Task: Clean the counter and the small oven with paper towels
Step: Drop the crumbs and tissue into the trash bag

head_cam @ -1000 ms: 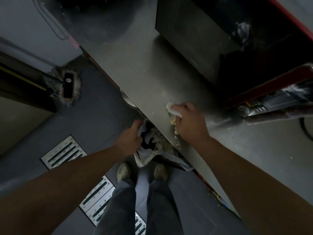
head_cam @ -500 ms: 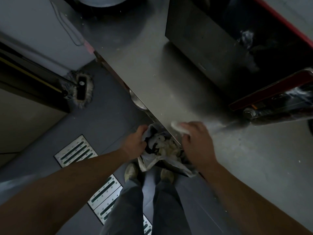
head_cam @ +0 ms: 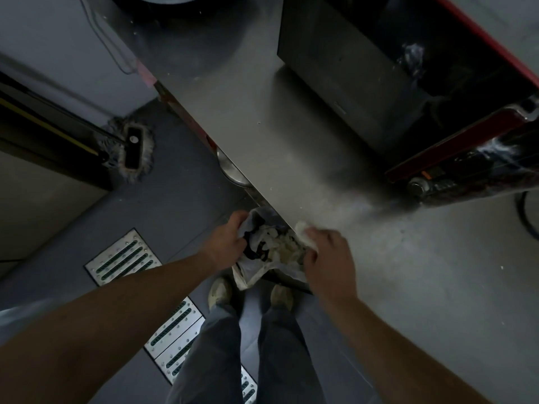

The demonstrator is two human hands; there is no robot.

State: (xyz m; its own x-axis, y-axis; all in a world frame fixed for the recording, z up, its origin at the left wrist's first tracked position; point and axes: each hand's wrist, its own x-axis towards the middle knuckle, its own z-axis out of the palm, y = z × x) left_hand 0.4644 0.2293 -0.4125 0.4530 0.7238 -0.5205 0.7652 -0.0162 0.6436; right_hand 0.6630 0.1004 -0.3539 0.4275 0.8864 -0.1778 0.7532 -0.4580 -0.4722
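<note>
The right hand [head_cam: 328, 258] hovers at the front edge of the dull grey steel counter [head_cam: 291, 135], fingers curled around a crumpled white paper towel [head_cam: 302, 230] that pokes out past the knuckles. The left hand [head_cam: 226, 243] sits just below the edge, pinching the rim of a thin pale plastic bag [head_cam: 250, 275] and holding its mouth wide under the counter lip.

The step in hand looks like dumping swept crumbs into that bag. To do it well, the bag's mouth should sit tight against the counter edge, and the towel should drag straight over the lip — any gap would likely drop bits onto the floor.

Inside the bag lie wadded white paper towels and pale food scraps, with something dark among them that cannot be identified.

Beyond the hands, a pale dusty smear crosses the counter toward the small black oven with red trim [head_cam: 455, 158], its door open — judging by that, wiping is not finished. On the dark floor to the left lie a flat mop head [head_cam: 132, 151] and metal drain grates [head_cam: 122, 258].
</note>
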